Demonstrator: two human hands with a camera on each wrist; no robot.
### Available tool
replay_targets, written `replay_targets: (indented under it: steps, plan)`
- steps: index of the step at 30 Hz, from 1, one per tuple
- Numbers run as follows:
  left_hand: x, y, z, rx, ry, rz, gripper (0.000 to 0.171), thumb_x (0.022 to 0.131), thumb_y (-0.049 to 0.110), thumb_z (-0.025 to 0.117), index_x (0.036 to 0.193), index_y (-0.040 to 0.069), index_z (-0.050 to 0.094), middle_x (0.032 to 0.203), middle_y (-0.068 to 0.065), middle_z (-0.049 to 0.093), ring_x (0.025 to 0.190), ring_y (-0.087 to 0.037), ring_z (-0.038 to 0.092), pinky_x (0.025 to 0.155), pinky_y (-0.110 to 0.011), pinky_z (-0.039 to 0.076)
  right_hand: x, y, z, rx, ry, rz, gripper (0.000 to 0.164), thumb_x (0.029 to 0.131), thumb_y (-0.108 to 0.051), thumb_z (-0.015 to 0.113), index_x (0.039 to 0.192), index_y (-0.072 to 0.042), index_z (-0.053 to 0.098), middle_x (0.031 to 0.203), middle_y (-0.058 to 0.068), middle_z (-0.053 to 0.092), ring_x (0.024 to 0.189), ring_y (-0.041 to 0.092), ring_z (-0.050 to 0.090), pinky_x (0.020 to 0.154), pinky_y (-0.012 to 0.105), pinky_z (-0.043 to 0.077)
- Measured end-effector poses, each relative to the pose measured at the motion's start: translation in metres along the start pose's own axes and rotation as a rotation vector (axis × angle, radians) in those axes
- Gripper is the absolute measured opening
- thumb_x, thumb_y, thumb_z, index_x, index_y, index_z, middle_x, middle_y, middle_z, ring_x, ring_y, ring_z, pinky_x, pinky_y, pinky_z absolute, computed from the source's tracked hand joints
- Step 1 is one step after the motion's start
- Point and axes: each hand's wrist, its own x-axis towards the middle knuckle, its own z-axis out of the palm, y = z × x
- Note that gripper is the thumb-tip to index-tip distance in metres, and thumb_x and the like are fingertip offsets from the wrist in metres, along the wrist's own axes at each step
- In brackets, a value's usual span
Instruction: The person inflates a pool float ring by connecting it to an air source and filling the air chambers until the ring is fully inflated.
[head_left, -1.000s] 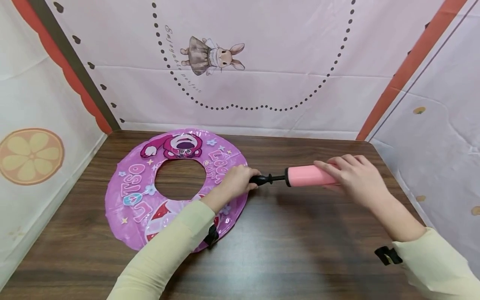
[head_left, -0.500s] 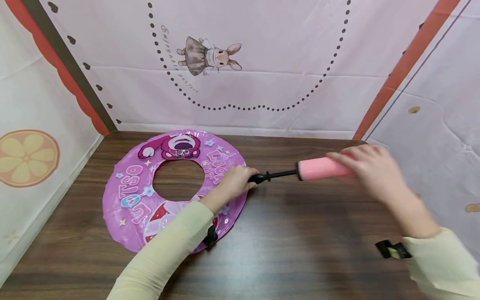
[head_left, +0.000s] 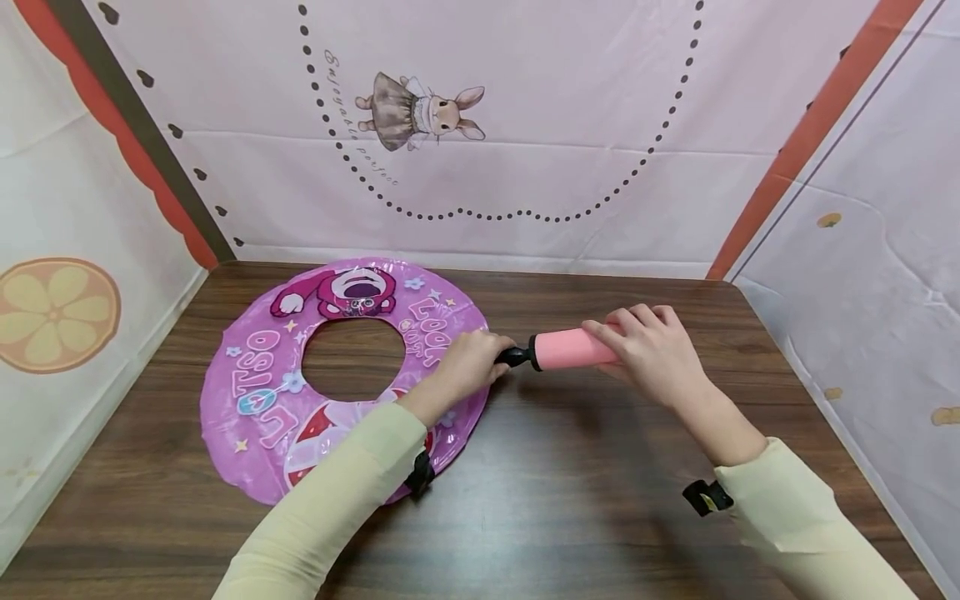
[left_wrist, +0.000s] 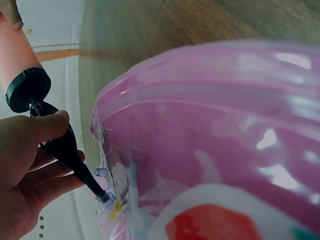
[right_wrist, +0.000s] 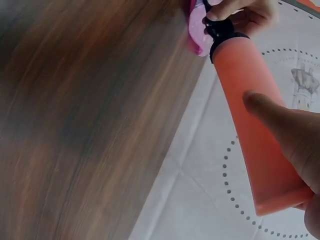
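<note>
Over wood table (head_left: 592,508), gripping nozzle (left_wrist: 64,146) at valve (left_wrist: 106,201) with left hand (head_left: 467,364), with ring (head_left: 251,337) below and leftward of it, clasping pump (head_left: 568,350) with right hand (head_left: 651,354), and possibly risking a popped-out nozzle by stroking crookedly.

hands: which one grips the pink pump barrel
The right hand grips the pink barrel; the left hand instead holds the black end piece.
</note>
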Motion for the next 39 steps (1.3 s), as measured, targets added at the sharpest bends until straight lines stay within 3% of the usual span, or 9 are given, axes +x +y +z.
replay_targets:
  steps: [6, 13, 16, 20, 21, 23, 26, 28, 39]
  plan:
    - [-0.001, 0.003, -0.002, -0.013, -0.046, -0.024, 0.023, 0.078, 0.021, 0.073, 0.098, 0.011, 0.067, 0.088, -0.005, 0.070, 0.079, -0.021, 0.065, 0.071, -0.034, 0.053, -0.013, 0.012, -0.009, 0.056, -0.057, -0.007, 0.060, 0.061, -0.031, 0.083, 0.116, -0.018, 0.061, 0.092, 0.010, 0.061, 0.087, 0.032, 0.056, 0.067, 0.046, 0.041]
    - [-0.002, 0.000, -0.003, -0.012, -0.054, -0.029, 0.027, 0.078, 0.021, 0.073, 0.101, 0.010, 0.066, 0.090, -0.006, 0.070, 0.081, -0.022, 0.065, 0.074, -0.034, 0.053, -0.034, 0.048, -0.043, 0.073, -0.092, 0.021, 0.064, 0.061, -0.025, 0.081, 0.119, -0.015, 0.059, 0.095, 0.013, 0.062, 0.088, 0.036, 0.055, 0.068, 0.047, 0.041]
    - [-0.003, -0.002, -0.003, 0.008, -0.050, -0.041, 0.027, 0.078, 0.023, 0.073, 0.102, 0.011, 0.066, 0.090, -0.005, 0.070, 0.080, -0.022, 0.065, 0.073, -0.034, 0.053, -0.044, 0.066, -0.059, 0.070, -0.088, 0.071, 0.056, 0.078, -0.054, 0.063, 0.118, -0.015, 0.059, 0.095, 0.014, 0.062, 0.087, 0.038, 0.054, 0.071, 0.052, 0.041]
    - [-0.003, -0.004, -0.004, 0.040, -0.049, -0.050, 0.027, 0.078, 0.025, 0.073, 0.101, 0.012, 0.067, 0.089, -0.004, 0.070, 0.078, -0.022, 0.065, 0.069, -0.034, 0.053, -0.052, 0.078, -0.071, 0.048, -0.075, 0.100, 0.078, 0.083, -0.071, 0.015, 0.117, -0.016, 0.059, 0.093, 0.015, 0.062, 0.085, 0.038, 0.054, 0.074, 0.054, 0.040]
    - [-0.003, -0.004, -0.005, 0.046, -0.049, -0.049, 0.027, 0.078, 0.025, 0.072, 0.101, 0.012, 0.067, 0.089, -0.004, 0.070, 0.078, -0.022, 0.065, 0.069, -0.034, 0.053, -0.052, 0.078, -0.072, 0.040, -0.069, 0.100, 0.078, 0.083, -0.071, 0.016, 0.117, -0.016, 0.059, 0.093, 0.015, 0.062, 0.084, 0.038, 0.054, 0.075, 0.054, 0.040]
    - [-0.002, -0.004, -0.005, 0.051, -0.044, -0.046, 0.027, 0.078, 0.026, 0.072, 0.101, 0.012, 0.067, 0.088, -0.004, 0.070, 0.077, -0.022, 0.065, 0.068, -0.034, 0.053, -0.048, 0.077, -0.073, 0.036, -0.071, 0.094, 0.061, 0.083, -0.065, 0.046, 0.117, -0.016, 0.060, 0.093, 0.015, 0.062, 0.085, 0.038, 0.054, 0.076, 0.054, 0.041]
    - [-0.002, -0.004, -0.005, 0.049, -0.037, -0.038, 0.026, 0.078, 0.025, 0.072, 0.101, 0.012, 0.067, 0.088, -0.004, 0.070, 0.077, -0.022, 0.065, 0.068, -0.034, 0.053, -0.038, 0.067, -0.065, 0.042, -0.071, 0.069, 0.052, 0.070, -0.032, 0.078, 0.117, -0.017, 0.060, 0.093, 0.014, 0.063, 0.087, 0.038, 0.055, 0.076, 0.053, 0.041]
    - [-0.001, -0.003, -0.005, 0.044, -0.028, -0.021, 0.025, 0.078, 0.024, 0.072, 0.100, 0.012, 0.067, 0.087, -0.004, 0.070, 0.076, -0.022, 0.065, 0.067, -0.034, 0.053, -0.027, 0.054, -0.055, 0.033, -0.073, 0.040, 0.064, 0.056, -0.011, 0.083, 0.116, -0.018, 0.061, 0.093, 0.013, 0.063, 0.088, 0.037, 0.056, 0.074, 0.051, 0.041]
    - [-0.002, -0.003, -0.003, 0.041, -0.001, 0.042, 0.019, 0.077, 0.019, 0.072, 0.094, 0.012, 0.067, 0.085, -0.003, 0.070, 0.074, -0.021, 0.065, 0.066, -0.034, 0.053, 0.004, 0.001, -0.005, -0.031, -0.017, -0.047, 0.055, 0.060, -0.032, 0.084, 0.109, -0.017, 0.064, 0.086, 0.011, 0.062, 0.082, 0.032, 0.057, 0.070, 0.044, 0.043]
